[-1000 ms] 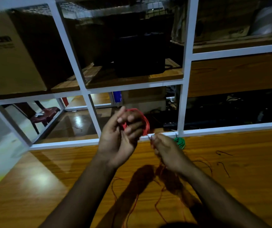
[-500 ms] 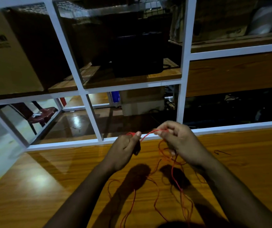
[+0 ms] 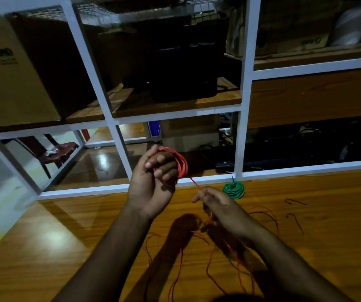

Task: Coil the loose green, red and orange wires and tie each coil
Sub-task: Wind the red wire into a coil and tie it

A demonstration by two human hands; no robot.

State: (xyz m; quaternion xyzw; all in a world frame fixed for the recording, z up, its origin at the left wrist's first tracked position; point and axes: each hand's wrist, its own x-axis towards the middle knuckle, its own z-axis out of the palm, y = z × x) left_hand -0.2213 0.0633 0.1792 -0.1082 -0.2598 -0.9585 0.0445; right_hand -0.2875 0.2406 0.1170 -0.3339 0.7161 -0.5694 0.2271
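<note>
Your left hand (image 3: 153, 184) holds the red wire (image 3: 180, 164) loops tight; your right hand (image 3: 221, 205) pinches its strand; green coil (image 3: 233, 190) sits near the bench's (image 3: 328, 214) far edge

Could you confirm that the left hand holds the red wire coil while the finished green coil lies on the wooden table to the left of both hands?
Not quite: the head view shows the green wire coil on the wooden table to the right of both hands. The left hand does hold the red wire coil.
</note>
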